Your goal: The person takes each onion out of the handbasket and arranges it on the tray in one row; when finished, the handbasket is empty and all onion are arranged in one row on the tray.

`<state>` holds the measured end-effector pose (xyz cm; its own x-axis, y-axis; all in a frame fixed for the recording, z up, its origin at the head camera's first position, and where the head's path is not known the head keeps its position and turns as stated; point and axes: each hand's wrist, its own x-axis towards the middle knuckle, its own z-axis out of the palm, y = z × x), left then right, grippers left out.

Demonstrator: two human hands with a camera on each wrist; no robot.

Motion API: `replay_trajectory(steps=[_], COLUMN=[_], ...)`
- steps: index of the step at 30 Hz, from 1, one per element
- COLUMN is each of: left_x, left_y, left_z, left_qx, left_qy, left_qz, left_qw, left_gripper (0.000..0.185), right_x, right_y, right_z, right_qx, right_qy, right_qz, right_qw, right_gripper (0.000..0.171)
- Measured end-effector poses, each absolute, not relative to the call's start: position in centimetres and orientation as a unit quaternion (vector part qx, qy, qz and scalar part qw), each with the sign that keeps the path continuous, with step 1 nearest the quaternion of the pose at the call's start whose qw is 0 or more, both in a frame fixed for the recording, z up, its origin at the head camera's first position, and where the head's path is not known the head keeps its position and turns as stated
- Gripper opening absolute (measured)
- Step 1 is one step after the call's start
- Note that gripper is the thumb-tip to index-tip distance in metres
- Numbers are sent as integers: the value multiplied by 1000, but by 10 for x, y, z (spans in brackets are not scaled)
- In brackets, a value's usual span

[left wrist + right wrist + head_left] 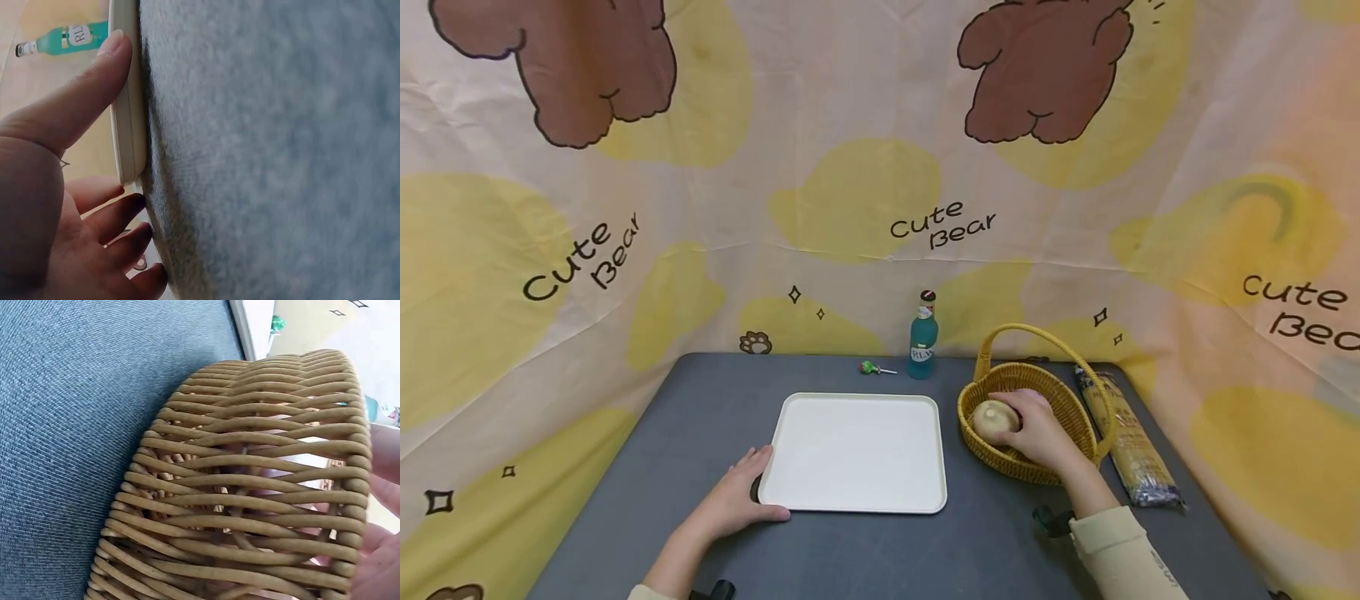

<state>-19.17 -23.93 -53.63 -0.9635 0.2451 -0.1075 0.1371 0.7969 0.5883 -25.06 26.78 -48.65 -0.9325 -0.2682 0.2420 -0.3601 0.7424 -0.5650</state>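
Note:
A white tray (857, 450) lies in the middle of the dark grey table (700, 400). My left hand (737, 498) rests flat at the tray's near left corner. In the left wrist view its thumb (94, 87) lies along the tray's rim (128, 125) and the other fingers (122, 215) touch the table. My right hand (1037, 429) reaches into a woven yellow basket (1067, 400) and grips a round beige object (992, 419). In the right wrist view the basket wall (250, 487) fills the frame, with fingers (384, 487) showing behind the weave.
A teal bottle (922, 337) stands at the back of the table, with a green lollipop (871, 367) to its left. A long packet of dry noodles (1127, 437) lies right of the basket. A printed cloth backdrop (880, 208) surrounds the table.

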Motion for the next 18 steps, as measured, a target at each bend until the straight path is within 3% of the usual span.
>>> replay_trajectory(steps=[18], left_x=[-192], left_y=[-237], left_z=[-533], left_qx=[99], left_qy=[947], left_qz=[289], left_qw=[98], left_gripper=[119], right_x=[-253], right_y=[258], right_z=[-488], right_qx=[181], right_qy=[-951], right_qz=[248], right_qw=[39], right_gripper=[59])
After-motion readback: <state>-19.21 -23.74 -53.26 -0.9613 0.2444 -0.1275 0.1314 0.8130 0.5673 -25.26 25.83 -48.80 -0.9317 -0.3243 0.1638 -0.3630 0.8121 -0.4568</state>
